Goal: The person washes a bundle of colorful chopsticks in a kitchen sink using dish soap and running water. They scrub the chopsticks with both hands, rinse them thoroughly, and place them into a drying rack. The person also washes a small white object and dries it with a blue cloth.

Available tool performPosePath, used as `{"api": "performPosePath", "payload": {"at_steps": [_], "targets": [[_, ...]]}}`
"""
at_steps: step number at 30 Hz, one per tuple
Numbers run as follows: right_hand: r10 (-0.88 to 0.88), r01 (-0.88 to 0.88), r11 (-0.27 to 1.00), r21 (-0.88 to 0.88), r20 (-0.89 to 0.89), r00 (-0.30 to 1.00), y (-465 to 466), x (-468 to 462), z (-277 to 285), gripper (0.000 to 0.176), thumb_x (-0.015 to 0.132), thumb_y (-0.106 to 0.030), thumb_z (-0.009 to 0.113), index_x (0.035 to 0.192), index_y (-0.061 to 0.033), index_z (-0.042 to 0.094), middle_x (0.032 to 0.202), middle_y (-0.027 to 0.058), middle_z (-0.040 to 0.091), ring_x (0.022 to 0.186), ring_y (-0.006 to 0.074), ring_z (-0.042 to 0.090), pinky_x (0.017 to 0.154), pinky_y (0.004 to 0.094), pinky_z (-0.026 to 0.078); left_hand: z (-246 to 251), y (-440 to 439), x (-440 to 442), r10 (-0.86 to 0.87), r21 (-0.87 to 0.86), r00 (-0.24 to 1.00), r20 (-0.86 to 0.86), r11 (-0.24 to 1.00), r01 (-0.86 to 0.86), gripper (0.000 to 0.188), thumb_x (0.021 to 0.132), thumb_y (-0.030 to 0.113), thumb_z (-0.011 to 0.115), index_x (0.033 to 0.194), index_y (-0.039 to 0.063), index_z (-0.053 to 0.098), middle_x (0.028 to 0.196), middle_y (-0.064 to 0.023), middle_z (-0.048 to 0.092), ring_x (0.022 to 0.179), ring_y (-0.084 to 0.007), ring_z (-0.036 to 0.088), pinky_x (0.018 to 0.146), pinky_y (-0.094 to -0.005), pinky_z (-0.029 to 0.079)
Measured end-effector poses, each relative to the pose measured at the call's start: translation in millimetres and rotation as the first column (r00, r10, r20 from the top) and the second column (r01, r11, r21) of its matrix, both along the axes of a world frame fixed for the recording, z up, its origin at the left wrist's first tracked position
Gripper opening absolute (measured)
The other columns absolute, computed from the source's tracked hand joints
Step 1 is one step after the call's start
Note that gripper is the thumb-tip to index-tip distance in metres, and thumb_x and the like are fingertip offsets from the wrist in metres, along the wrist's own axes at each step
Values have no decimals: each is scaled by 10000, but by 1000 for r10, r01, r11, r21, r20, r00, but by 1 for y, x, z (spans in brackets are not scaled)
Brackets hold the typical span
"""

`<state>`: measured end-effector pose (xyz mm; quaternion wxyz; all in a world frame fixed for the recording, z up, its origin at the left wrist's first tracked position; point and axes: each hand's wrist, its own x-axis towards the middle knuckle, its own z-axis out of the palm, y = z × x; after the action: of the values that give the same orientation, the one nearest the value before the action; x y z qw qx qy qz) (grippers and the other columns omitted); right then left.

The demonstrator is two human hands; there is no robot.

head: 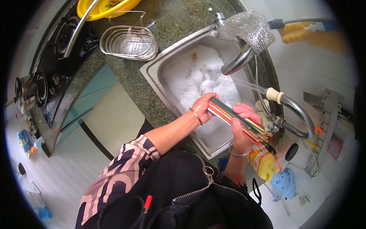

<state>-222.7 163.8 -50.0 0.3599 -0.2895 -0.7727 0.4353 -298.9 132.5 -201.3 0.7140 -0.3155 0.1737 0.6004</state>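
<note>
A bundle of coloured chopsticks (228, 113) slants over the near part of the stainless steel sink (155, 67), held between both hands. My left hand (204, 107), with a gold bangle at the wrist, grips the upper-left end. Around the middle and lower part closes my right hand (243, 128), wearing a silver bangle; its outline is slightly blurred. Thick white foam (200, 74) fills much of the sink and hides most of what is in it. Water sprays from the cream nozzle of a curved tap (274, 95) into the sink, beyond the chopsticks.
A second tap (237, 63) under silver mesh (247, 30) overhangs the sink. A wire basket (128, 44) and yellow basin (107, 10) stand on the granite counter. Right of the sink are a yellow bottle (264, 166) and a knife rack (326, 128); a gas stove (61, 43) lies left.
</note>
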Motion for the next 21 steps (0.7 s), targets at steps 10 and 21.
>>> {"api": "performPosePath", "payload": {"at_steps": [10,21], "targets": [[-210,161,973,-163,-356,910,-15,-19,49,120,818,-21,549,884,-17,449,672,90,495,594,170,507,599,376,492,60,-36,-3,-124,358,960,-252,910,212,529,877,525,532,1149,73,495,1090,-142,591,966,-255,613,720,-425,533],[-130,82,989,-125,-446,886,-20,-81,116,111,828,-42,570,856,-18,465,683,68,482,603,162,488,603,347,471,76,-127,-138,-92,-60,516,-852,995,78,396,776,178,706,1105,40,533,933,-75,608,773,-167,612,573,-274,493]]}}
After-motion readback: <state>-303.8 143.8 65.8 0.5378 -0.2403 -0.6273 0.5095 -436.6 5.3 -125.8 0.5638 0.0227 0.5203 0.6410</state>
